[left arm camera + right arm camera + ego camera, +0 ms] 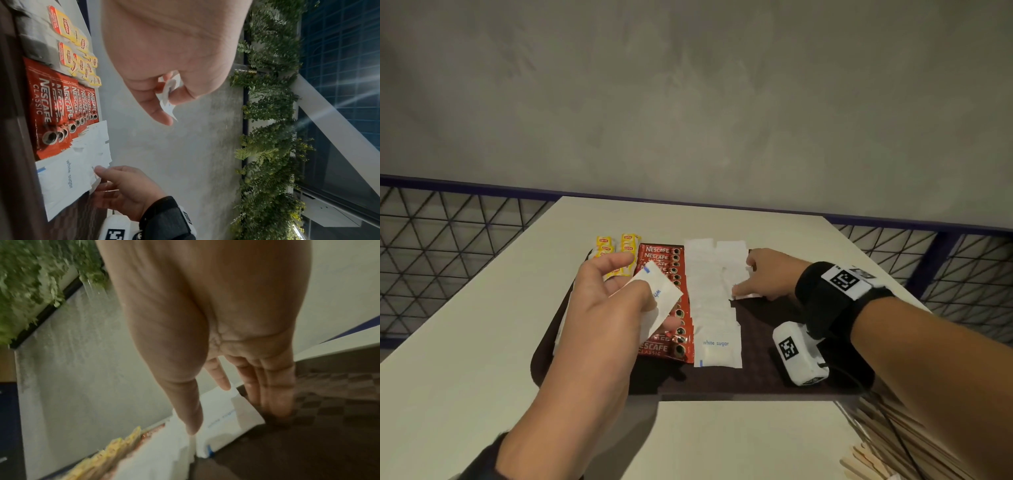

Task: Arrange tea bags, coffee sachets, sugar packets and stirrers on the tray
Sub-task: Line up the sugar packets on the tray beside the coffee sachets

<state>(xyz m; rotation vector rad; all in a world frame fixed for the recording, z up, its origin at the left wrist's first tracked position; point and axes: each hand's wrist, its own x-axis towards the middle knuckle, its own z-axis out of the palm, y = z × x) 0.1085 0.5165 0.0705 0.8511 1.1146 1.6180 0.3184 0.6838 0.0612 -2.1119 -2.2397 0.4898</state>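
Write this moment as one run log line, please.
left hand: holds sugar packet | right hand: fingers on sugar row | tray: stirrers missing

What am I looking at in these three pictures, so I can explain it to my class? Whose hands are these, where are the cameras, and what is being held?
A person wears three cameras: one on the head, one on each wrist. On a white table sits a dark tray with yellow tea bags, red coffee sachets and white sugar packets. The left hand pinches one sugar packet above the tray. The right hand rests straight fingers on the sugar rows. Wooden stirrers lie off the tray, bottom right.
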